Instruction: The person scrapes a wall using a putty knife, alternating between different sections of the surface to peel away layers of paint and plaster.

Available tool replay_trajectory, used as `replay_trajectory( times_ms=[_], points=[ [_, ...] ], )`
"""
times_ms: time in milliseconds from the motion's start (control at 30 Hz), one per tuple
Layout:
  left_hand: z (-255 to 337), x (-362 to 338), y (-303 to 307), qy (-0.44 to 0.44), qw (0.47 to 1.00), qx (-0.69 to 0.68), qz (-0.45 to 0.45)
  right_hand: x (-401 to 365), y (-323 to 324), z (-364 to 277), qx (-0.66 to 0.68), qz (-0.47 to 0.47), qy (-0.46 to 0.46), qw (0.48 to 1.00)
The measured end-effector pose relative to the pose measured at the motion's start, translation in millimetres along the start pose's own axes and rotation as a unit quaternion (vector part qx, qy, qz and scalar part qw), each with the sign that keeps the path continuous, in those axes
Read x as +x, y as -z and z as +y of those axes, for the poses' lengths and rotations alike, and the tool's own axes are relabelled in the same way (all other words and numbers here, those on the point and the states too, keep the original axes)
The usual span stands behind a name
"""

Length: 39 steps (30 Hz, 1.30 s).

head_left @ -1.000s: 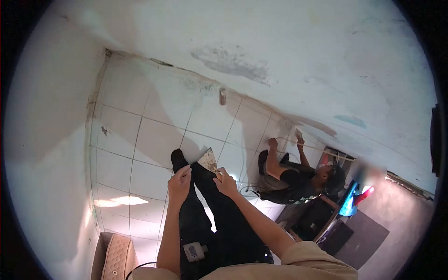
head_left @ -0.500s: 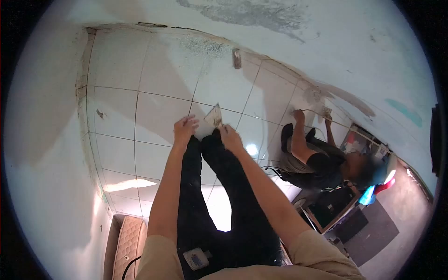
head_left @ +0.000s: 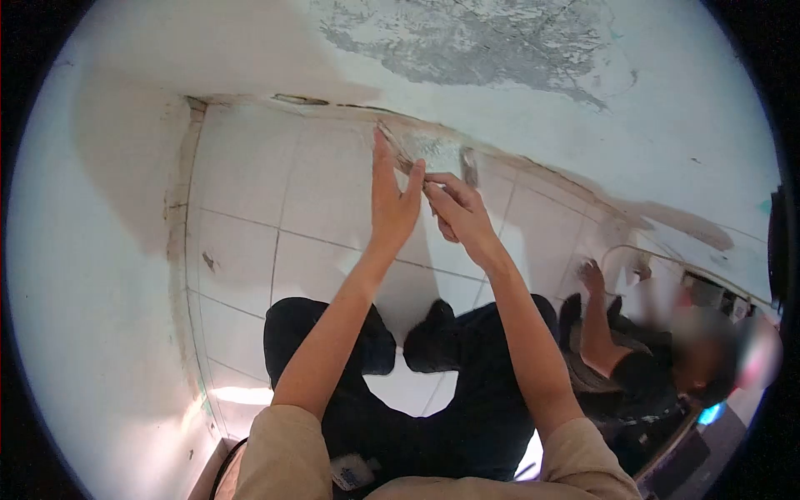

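Observation:
My right hand (head_left: 458, 212) is closed around the handle of a putty knife (head_left: 402, 160), in front of the wall's foot. The blade shows nearly edge-on, pointing up and left to the base of the wall. Beside it, my left hand (head_left: 394, 204) has its fingers stretched out and thumb apart, seemingly touching the blade. Just beyond the hands lies a patch of pale crumbs (head_left: 437, 152) on the floor. A narrow grey-brown block (head_left: 469, 167) lies right of the crumbs.
The wall (head_left: 492, 46) ahead has a large grey patch of peeled paint. A cracked joint (head_left: 300, 100) runs along its foot. White tiles (head_left: 321, 267) cover the floor. At right a co-worker (head_left: 621, 358) crouches by the wall, near a cable (head_left: 612, 247).
I have gone from standing to a low crouch, and both hands have reached forward to the wall's foot. The putty knife moved with my right hand; my left came up beside its blade.

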<state>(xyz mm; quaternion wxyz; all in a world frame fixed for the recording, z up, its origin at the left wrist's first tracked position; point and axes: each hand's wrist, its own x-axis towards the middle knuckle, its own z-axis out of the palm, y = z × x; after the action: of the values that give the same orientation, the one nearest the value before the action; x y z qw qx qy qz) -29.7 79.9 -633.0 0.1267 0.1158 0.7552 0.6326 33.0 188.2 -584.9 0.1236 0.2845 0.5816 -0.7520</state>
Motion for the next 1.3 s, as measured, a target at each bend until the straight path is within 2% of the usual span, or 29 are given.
replay_trajectory(
  times_ms=[67,133,167,200,267,300,333,400,433,467,500,533,567,600,667,700,733,767,800,833,867,900,967,1033,1067,1133,1167,1233,1300],
  points=[
    [2,3,-5,0.033,0.994,0.107,0.008,5,2,11,0.026,-0.024,0.025,0.999],
    [3,5,-9,0.016,0.992,0.123,0.009,11,0,12,-0.049,0.001,0.030,0.998],
    [3,8,-9,-0.004,0.996,0.087,0.018,14,-2,13,-0.121,0.016,0.123,0.985],
    [3,11,-9,-0.025,0.998,0.050,0.026,18,-3,13,-0.120,0.015,0.140,0.983],
    [14,14,-7,-0.059,0.997,0.002,0.047,24,-2,12,-0.185,0.063,0.256,0.947],
    [18,15,-7,-0.073,0.994,-0.048,0.062,25,-1,10,-0.185,0.066,0.269,0.943],
    [17,17,-6,-0.085,0.993,-0.050,0.061,26,-1,7,-0.203,0.085,0.269,0.938],
    [28,23,0,-0.004,0.973,-0.214,0.080,23,0,-1,-0.223,0.108,0.278,0.928],
    [46,18,4,0.058,0.953,-0.282,0.090,20,0,-6,-0.177,0.076,0.219,0.957],
    [50,21,9,0.047,0.954,-0.283,0.087,19,-1,-12,-0.129,0.041,0.158,0.978],
    [49,23,15,0.071,0.944,-0.315,0.074,17,-1,-17,-0.129,0.042,0.166,0.977],
    [45,24,19,0.098,0.931,-0.345,0.063,17,0,-21,-0.050,-0.011,0.114,0.992],
    [39,29,20,0.084,0.920,-0.378,0.062,16,1,-25,0.027,-0.065,0.061,0.996],
    [39,31,21,0.079,0.920,-0.380,0.063,14,1,-27,0.024,-0.068,0.066,0.995],
    [35,35,22,0.072,0.943,-0.318,0.073,12,1,-31,-0.045,-0.016,0.122,0.991],
    [36,36,23,0.069,0.942,-0.319,0.076,5,1,-39,-0.168,0.017,0.187,0.968],
    [37,37,23,0.030,0.961,-0.256,0.100,8,3,-40,-0.171,0.014,0.187,0.967],
    [37,38,24,-0.008,0.974,-0.191,0.124,14,7,-43,-0.316,0.099,0.330,0.884],
    [34,44,26,-0.007,0.973,-0.192,0.127,19,9,-46,-0.443,0.178,0.455,0.752],
    [33,52,29,-0.055,0.982,-0.164,0.081,12,1,-61,-0.458,0.190,0.396,0.773],
    [32,59,31,-0.105,0.985,-0.133,0.033,16,0,-66,-0.455,0.192,0.400,0.772],
    [35,59,30,-0.111,0.985,-0.129,0.032,22,-1,-71,-0.479,0.187,0.387,0.765],
    [42,59,23,-0.050,0.974,-0.222,-0.022,32,-4,-76,-0.499,0.183,0.382,0.756],
    [33,61,18,-0.058,0.973,-0.222,-0.033,39,-9,-82,-0.538,0.103,0.366,0.753],
    [28,64,17,-0.059,0.971,-0.225,-0.047,37,-11,-86,-0.536,0.104,0.370,0.752],
    [35,67,22,-0.054,0.972,-0.219,-0.066,23,-22,-96,-0.524,0.081,0.288,0.798],
    [38,69,24,-0.039,0.977,-0.196,-0.077,24,-25,-96,-0.522,0.082,0.290,0.798],
    [50,70,35,-0.022,0.981,-0.169,-0.089,26,-28,-92,-0.551,0.175,0.307,0.756],
    [63,74,63,-0.090,0.991,0.093,-0.019,48,-29,-91,-0.555,0.183,0.277,0.762]
  ],
)
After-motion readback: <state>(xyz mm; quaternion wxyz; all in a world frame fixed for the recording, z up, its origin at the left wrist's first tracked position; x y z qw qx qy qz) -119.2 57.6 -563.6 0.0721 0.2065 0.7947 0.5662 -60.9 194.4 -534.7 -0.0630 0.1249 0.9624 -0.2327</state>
